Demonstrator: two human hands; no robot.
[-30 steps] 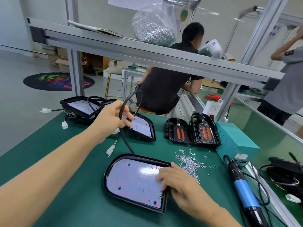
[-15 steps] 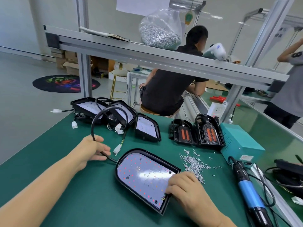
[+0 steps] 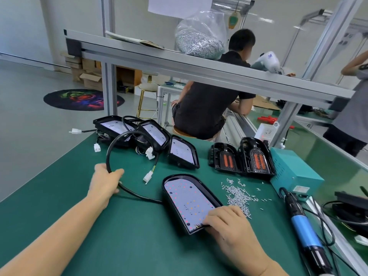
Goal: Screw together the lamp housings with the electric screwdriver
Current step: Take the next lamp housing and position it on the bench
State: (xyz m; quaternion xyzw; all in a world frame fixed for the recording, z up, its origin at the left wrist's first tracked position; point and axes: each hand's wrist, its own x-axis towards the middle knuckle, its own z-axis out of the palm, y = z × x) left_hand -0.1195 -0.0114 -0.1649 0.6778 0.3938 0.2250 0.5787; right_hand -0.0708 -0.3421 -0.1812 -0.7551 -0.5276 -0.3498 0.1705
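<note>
My left hand (image 3: 105,182) grips the black cable (image 3: 111,150); my right hand (image 3: 229,222) presses flat on the lamp housing (image 3: 189,200) mid-bench. Route cable clear before fetching the screwdriver (image 3: 302,226).

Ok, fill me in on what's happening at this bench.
A person is readying a black lamp housing with a white LED board on the green bench mat. The right hand presses on the board's near corner, while the left hand grips the housing's looped black cable. The blue electric screwdriver lies untouched to the right, beside a pile of small silver screws. No screwing yet.
</note>
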